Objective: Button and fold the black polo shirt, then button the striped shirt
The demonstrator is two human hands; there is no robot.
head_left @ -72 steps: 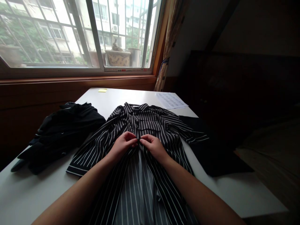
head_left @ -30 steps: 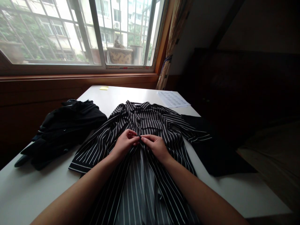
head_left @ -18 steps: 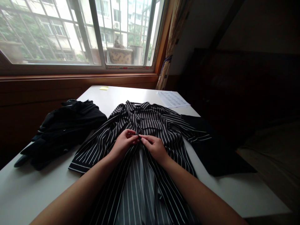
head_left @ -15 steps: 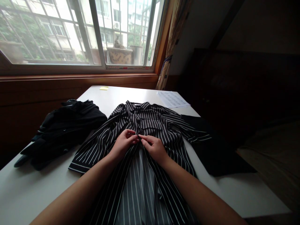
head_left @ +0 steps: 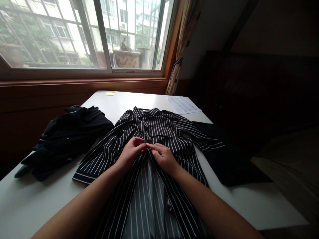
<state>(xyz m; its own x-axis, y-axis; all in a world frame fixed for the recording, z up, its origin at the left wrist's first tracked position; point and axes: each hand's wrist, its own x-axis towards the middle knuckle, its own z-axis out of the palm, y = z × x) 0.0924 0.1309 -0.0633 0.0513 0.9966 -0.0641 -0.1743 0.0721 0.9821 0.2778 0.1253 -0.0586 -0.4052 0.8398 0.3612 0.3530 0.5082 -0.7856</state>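
A black shirt with white stripes lies front up, its collar toward the window and its lower front parted, showing the greyish inside. My left hand pinches the left front edge at the middle of the shirt. Meeting it fingertip to fingertip, my right hand pinches the right front edge. The upper front is closed above my fingers, where a small button shows. Whatever lies right between the fingertips is hidden.
Dark clothes are heaped on the left of the white table. A flat black cloth lies at the right, partly under a sleeve. Printed paper and a yellow sticky note lie at the far end, below the window.
My fingertips have shifted slightly and come closer together at the front edges. Both hands keep their grip on the shirt, which stays in place.
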